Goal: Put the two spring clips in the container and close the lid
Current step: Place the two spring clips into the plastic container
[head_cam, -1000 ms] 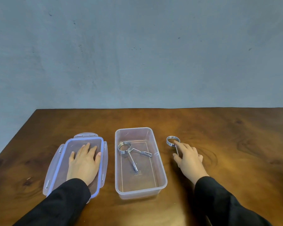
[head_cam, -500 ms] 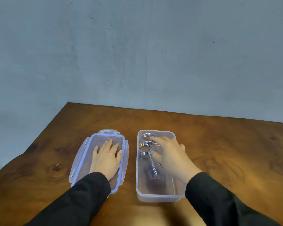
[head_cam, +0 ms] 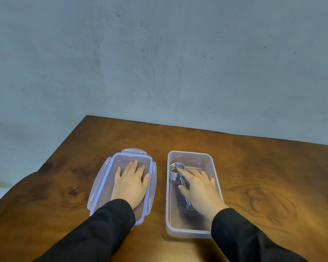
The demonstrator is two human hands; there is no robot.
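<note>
Wood table [head_cam: 254, 167]: right hand [head_cam: 201, 188] fingers touching clips [head_cam: 175, 173].

Table [head_cam: 254, 176], lower half of frame: dark brown wood, smooth, glossy varnish with strong grain swirls and knots. Container [head_cam: 214, 167], lower centre: clear plastic, slightly frosted, smooth, soft sheen on rim. Lid [head_cam: 110, 167], lower left of centre: same translucent plastic, clear flaps, blue seal strip that looks rubbery. Spring clips [head_cam: 175, 172] inside container: bright silver metal wire, polished, shiny coils. Sleeves [head_cam: 95, 233], bottom: black cloth, matt. Wall [head_cam: 159, 63], upper frame: grey, matt, rough, specked, plaster-like.
</note>
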